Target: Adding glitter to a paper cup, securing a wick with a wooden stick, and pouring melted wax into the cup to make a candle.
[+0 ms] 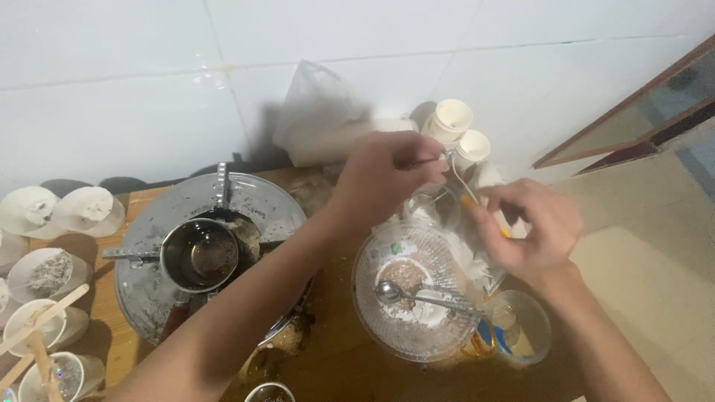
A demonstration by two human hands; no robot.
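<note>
**A:** In the head view, take the clear ribbed lid with the metal spoon on it as the landmark. What are the hands doing?

**B:** Both are just behind it. The left hand is pinched shut on something thin, apparently the end of a white plastic spoon, though the grip is blurred. The right hand is curled narrow on a small orange-tipped item above a clear jar that stands just behind the lid.

**A:** How would the plastic spoon handle?

**B:** I'd judge it light, thin and bendy. Best taken by the handle end with fingertips, as it seems to be now.

**A:** And around the lid?

**B:** To its left, a round metal stove plate carries a small metal pot. Farther left are white paper cups, some with wooden sticks. Behind stand stacked cups and a white bag against the tiled wall. At its right, a small clear container sits near the wooden table's edge.
</note>
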